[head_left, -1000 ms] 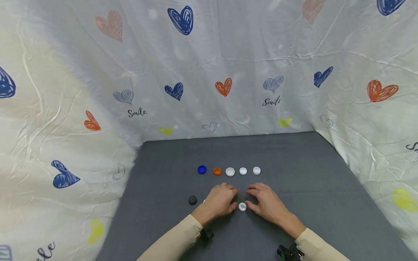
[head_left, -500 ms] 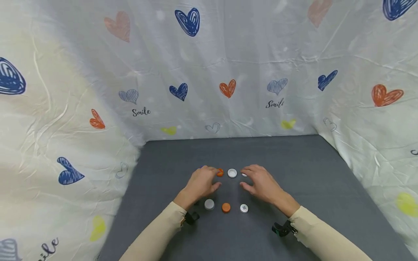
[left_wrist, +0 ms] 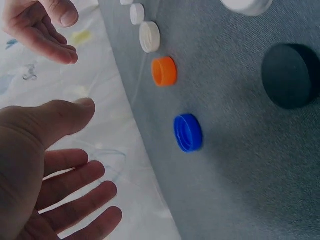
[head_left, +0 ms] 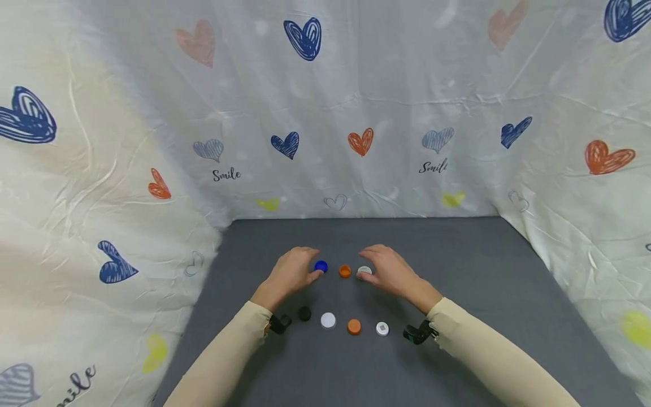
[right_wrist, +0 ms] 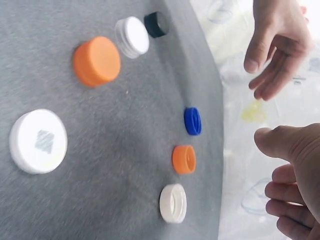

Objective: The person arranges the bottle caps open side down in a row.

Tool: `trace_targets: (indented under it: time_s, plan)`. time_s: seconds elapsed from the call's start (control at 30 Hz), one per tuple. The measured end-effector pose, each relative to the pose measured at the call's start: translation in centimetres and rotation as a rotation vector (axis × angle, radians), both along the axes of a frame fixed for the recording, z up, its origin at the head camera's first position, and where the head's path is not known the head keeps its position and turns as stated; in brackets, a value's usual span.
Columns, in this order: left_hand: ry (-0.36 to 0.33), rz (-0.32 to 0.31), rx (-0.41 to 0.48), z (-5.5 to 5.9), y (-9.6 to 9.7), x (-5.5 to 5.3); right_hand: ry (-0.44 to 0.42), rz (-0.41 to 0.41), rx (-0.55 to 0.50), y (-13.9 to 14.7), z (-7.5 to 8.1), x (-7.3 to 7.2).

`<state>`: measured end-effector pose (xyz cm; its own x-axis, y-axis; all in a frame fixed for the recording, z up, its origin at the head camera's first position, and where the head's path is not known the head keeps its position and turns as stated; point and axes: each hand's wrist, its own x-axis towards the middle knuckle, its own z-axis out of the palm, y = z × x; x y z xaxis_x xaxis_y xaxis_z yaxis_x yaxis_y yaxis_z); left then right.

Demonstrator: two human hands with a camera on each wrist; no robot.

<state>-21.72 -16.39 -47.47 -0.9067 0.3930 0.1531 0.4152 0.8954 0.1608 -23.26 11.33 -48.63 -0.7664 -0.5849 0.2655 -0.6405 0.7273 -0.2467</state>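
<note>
My left hand (head_left: pixel 289 272) hovers at the left of the back row of bottle caps, fingers relaxed and holding nothing. A blue cap (head_left: pixel 321 266) lies by its fingertips, hollow side up. To the right come an orange cap (head_left: pixel 345 271) and a white cap (head_left: pixel 364 269), the white one partly behind the thumb of my right hand (head_left: pixel 395 275). That hand also holds nothing, its fingers loosely bent. In the left wrist view a smaller white cap (left_wrist: pixel 137 14) continues the row, hidden behind my right hand in the head view.
Nearer me a second row has a black cap (head_left: pixel 304 314), a white cap (head_left: pixel 328 320), an orange cap (head_left: pixel 354 326) and a white cap with a grey square (head_left: pixel 382 328). The grey tabletop (head_left: pixel 437 243) ends at a white heart-printed curtain (head_left: pixel 315 186).
Both hands have moved from the front row forward over the back row, the left also going left. The front caps they covered now show. The camera view has shifted slightly.
</note>
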Motion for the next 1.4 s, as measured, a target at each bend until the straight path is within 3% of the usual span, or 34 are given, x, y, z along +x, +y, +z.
trace_targets:
  time_s: [0.43,0.63,1.17,1.4]
  plan:
    - [-0.077,0.062,0.049,-1.4,-1.2,-1.9,-0.068,0.031,0.019,-4.4,-0.5,-3.0]
    - [-0.101,0.079,0.05,-2.2,-1.2,-2.5,-0.104,0.038,0.04,-5.8,-1.4,-4.1]
    - [-0.179,0.142,-0.001,-4.8,-1.0,-4.5,-0.191,0.004,0.072,-8.8,-3.6,-5.4]
    - [-0.214,0.151,-0.022,-5.6,-0.9,-5.1,-0.175,-0.004,0.092,-9.4,-4.8,-6.0]
